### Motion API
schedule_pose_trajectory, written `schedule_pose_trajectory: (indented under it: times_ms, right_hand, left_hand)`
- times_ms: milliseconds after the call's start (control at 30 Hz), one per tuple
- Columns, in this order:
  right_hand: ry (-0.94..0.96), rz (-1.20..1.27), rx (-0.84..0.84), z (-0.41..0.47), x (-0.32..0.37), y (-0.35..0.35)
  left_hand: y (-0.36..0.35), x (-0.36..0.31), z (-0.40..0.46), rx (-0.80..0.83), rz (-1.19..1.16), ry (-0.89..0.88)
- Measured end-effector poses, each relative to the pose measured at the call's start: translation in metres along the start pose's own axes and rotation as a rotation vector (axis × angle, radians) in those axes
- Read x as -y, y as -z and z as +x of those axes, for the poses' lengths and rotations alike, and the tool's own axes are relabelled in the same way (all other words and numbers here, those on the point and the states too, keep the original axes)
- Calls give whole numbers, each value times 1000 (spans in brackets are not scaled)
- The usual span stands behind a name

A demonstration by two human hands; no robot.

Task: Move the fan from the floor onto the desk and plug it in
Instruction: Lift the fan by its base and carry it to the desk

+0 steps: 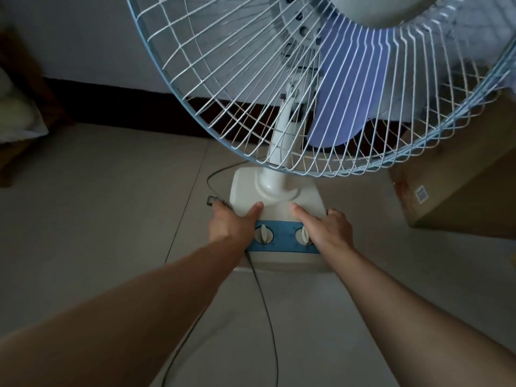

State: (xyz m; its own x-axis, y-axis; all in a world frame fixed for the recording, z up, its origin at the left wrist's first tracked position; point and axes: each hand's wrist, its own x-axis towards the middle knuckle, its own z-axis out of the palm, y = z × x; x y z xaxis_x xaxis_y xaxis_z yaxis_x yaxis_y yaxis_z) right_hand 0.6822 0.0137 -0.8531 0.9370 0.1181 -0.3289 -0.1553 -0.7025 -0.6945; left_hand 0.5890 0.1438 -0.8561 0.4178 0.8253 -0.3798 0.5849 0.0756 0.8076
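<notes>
A white table fan (279, 152) with a wire cage and purple-blue blades stands over the tiled floor, its cage filling the upper view. Its white base (279, 191) carries a blue control panel (282, 236) with two white knobs. My left hand (231, 224) grips the base's left side, thumb on top. On the right side, my right hand (329, 230) holds the base the same way. A dark cord (265, 297) hangs from under my left hand down toward me, and the plug (210, 200) sticks out by my left fingers.
A cardboard box (452, 185) sits on the floor at the right, close behind the fan cage. A dark wooden piece of furniture with pale bedding (16, 113) stands at the far left. A dark skirting board (117, 99) runs along the wall.
</notes>
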Motion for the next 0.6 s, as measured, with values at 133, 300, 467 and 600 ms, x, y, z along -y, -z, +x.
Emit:
schedule_pose_trajectory:
  times_ms: [133,300,467,600]
  right_hand:
    - [33,13,6,-26,36,28]
    - [25,0,23,-80,105,79]
    - [42,10,42,-137,184,134]
    - [78,-10,78,-186,269,191]
  left_hand:
    - [35,-38,-23,4,-23,-26]
    - [104,-104,-70,-10,-15,-13]
    - [175,-178,-118,-22,-42,3]
    - [245,-256,-161,-64,-62,18]
